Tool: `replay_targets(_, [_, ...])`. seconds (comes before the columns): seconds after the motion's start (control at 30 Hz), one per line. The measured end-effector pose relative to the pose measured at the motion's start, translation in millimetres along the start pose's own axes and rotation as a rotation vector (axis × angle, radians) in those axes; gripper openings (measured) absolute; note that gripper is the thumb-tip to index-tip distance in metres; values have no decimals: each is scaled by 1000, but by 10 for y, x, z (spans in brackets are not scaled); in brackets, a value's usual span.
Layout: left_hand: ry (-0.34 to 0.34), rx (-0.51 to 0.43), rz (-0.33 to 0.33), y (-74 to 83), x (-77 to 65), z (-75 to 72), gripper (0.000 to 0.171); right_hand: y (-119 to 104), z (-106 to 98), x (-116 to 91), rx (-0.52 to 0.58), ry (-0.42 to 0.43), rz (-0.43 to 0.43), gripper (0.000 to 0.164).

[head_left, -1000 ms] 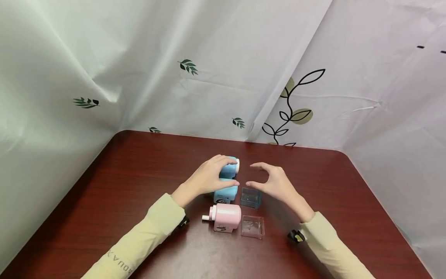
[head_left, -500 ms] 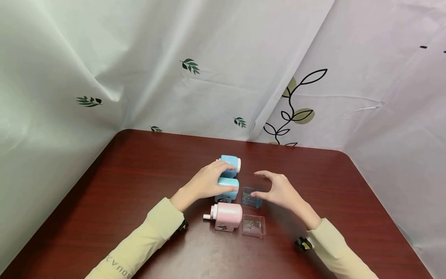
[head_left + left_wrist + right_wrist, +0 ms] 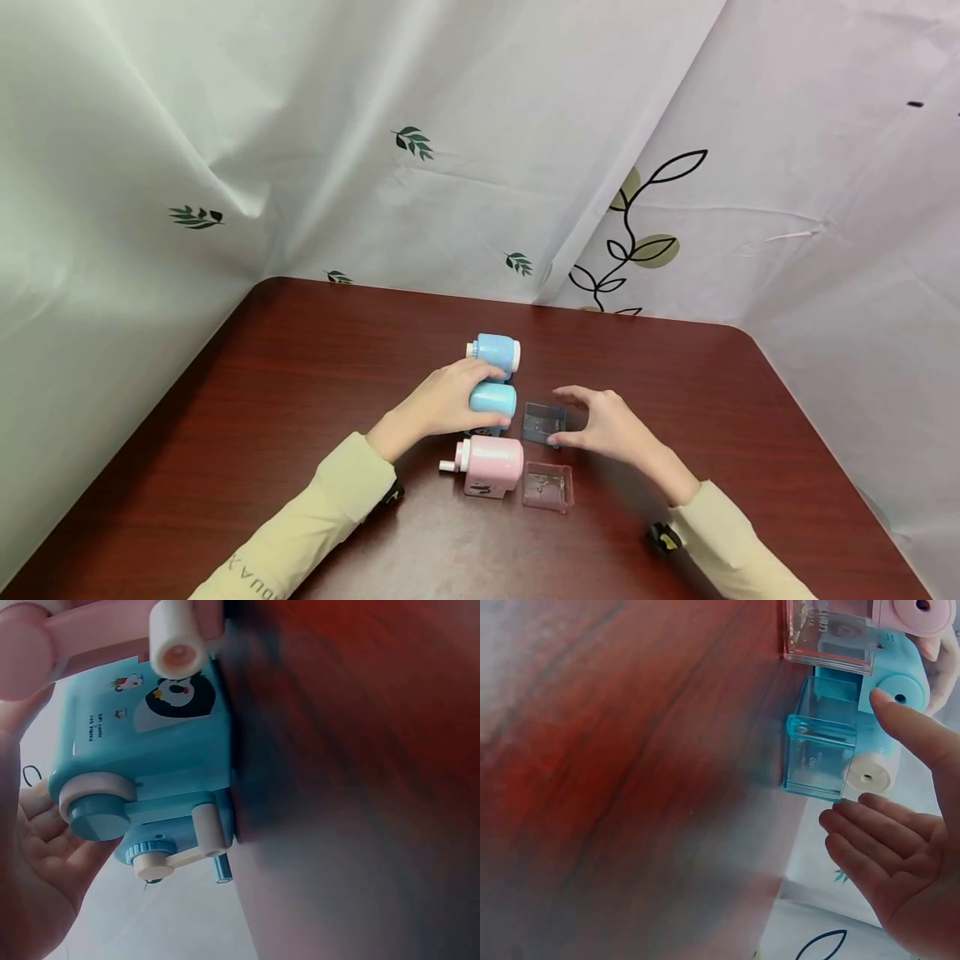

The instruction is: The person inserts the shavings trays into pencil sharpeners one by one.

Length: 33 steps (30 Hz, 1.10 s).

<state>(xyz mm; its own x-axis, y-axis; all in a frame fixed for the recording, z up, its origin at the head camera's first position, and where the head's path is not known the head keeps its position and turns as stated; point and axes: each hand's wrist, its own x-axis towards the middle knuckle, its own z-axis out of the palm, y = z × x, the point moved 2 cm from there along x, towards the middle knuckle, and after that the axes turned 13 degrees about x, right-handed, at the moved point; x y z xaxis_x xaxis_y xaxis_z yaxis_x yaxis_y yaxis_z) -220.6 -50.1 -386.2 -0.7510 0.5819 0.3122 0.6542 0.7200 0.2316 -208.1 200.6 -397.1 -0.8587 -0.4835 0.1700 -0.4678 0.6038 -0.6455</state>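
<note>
In the head view my left hand (image 3: 442,400) curves round the middle, light blue pencil sharpener (image 3: 493,400), thumb at its near side and fingers at its far side. The left wrist view shows this sharpener's panda print (image 3: 176,697) and crank; part of the grip is hidden. My right hand (image 3: 611,425) has its thumb and fingers spread apart around a clear blue drawer (image 3: 542,423), which lies right of that sharpener. Between the right fingertips and the drawer a gap shows in the right wrist view, and the hand holds nothing.
A pink pencil sharpener (image 3: 495,462) with a white-tipped crank stands nearer, beside a clear pink drawer (image 3: 547,486). Another blue sharpener (image 3: 497,352) stands behind the middle one. The dark red table (image 3: 330,367) meets white curtains (image 3: 337,183) at the back.
My left hand has come down and nearer, round the middle sharpener, uncovering the rear one. My right hand has come lower and slightly right, to the blue drawer.
</note>
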Motion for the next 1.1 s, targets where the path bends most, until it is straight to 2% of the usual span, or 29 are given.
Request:
replay_targets(0.3, [-30,5,0,-14,-33,75,61,83,42,-55,-24,-44,17,72])
replay_targets(0.43, [-26,9,8,-22,-26,93,61,103,48,-65,-26,-41,14,70])
replay_targets(0.7, [-59,39,29,-25,-5,123,60,119,87,-56,-21,-40,9,66])
replay_targets(1.1, [-78,62,17,-5,4,124,59,108,105,-32,-18,-49,35,62])
